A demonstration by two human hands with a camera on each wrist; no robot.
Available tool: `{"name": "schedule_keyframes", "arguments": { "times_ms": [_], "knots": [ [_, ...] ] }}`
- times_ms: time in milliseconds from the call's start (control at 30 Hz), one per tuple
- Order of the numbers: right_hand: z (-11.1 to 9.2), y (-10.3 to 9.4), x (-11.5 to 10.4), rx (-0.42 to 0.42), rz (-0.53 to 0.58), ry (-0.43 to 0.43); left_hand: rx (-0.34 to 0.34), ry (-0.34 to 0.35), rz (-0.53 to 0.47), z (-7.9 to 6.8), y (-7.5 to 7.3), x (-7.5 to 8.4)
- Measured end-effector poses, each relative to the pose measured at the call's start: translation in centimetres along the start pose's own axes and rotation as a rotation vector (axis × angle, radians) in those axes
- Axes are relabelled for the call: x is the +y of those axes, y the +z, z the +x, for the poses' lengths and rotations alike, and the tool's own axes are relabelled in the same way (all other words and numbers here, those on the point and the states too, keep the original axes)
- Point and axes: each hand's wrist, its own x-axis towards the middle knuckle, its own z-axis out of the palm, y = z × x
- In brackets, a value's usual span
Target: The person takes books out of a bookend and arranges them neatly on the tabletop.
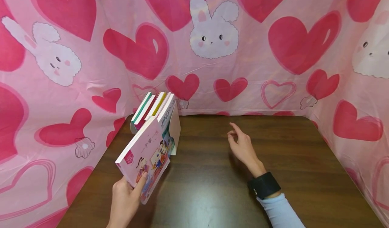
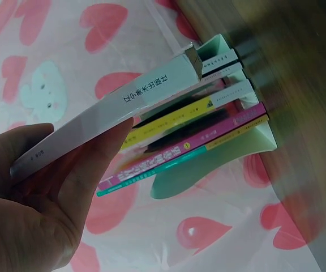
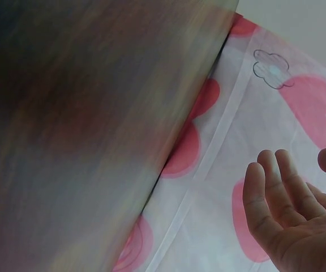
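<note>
A pink picture book point(image 1: 149, 153) is gripped by my left hand point(image 1: 126, 194), thumb on the cover and fingers behind it. Its pale spine point(image 2: 112, 110) with dark lettering shows in the left wrist view. The held book's far end overlaps the front of a row of upright books point(image 1: 153, 106) in a pale book stand point(image 1: 175, 130); whether they touch I cannot tell. Yellow, magenta point(image 2: 191, 144) and green spines stand there with gaps between some. My right hand point(image 1: 243, 147) hovers over the table's right half, fingers loosely bent, holding nothing.
The dark wooden table point(image 1: 212, 184) is bounded at the back and sides by pink cloth point(image 1: 258, 96) printed with hearts and rabbits. The book stand is at the table's back left, close to the cloth. A black band point(image 1: 264, 184) circles the right wrist.
</note>
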Motion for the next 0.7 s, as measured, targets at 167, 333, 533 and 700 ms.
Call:
{"name": "schedule_keyframes", "arguments": {
  "times_ms": [167,333,533,700],
  "knots": [
    [0.0,0.0,0.1,-0.003,-0.002,0.005,-0.017,0.006,-0.019,0.1,0.4,0.1],
    [0.0,0.0,0.1,0.000,0.002,0.011,-0.042,0.003,-0.038,0.3,0.8,0.1],
    [0.0,0.1,0.1,0.001,0.002,0.006,-0.052,-0.035,-0.070,0.7,1.4,0.4],
    [0.0,0.2,-0.1,0.006,0.001,-0.012,-0.052,-0.075,-0.090,1.0,1.7,0.6]
  ]
}}
